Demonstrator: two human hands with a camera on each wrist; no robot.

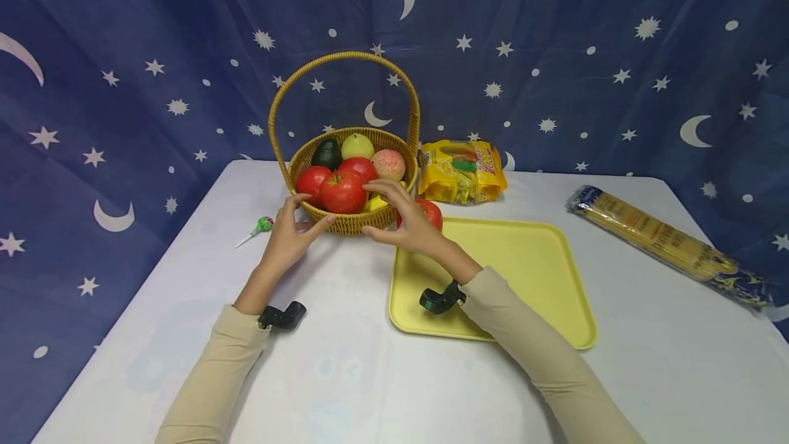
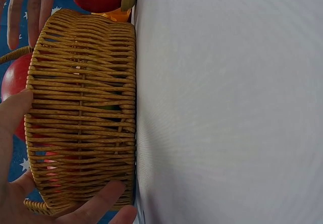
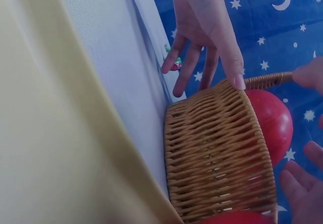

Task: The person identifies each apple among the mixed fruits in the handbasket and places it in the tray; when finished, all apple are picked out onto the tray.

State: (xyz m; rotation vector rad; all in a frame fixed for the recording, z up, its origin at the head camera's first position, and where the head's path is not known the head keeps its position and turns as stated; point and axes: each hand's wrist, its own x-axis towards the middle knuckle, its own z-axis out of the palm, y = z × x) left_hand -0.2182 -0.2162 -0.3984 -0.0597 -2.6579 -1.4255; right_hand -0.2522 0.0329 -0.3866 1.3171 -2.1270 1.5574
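A wicker basket (image 1: 351,225) with a tall hoop handle holds three red apples (image 1: 343,194), an avocado (image 1: 327,154), a pale green pear (image 1: 357,146), a peach (image 1: 389,165) and a partly covered banana (image 1: 377,203). At the basket's left front is my left hand (image 1: 287,235), thumb touching the rim and fingers extended along the woven side. My right hand (image 1: 409,225) reaches over the right front rim, fingers spread beside the front apple and thumb apart from them. Another red apple (image 1: 431,213) sits at the yellow tray's (image 1: 524,279) far left corner, partly hidden behind my right hand.
A yellow candy bag (image 1: 462,173) stands behind the tray, right of the basket. Left of the basket lies a green lollipop (image 1: 264,224). A long pack of noodles (image 1: 666,242) lies at the right. A blue star-patterned curtain (image 1: 555,53) hangs along the table's back.
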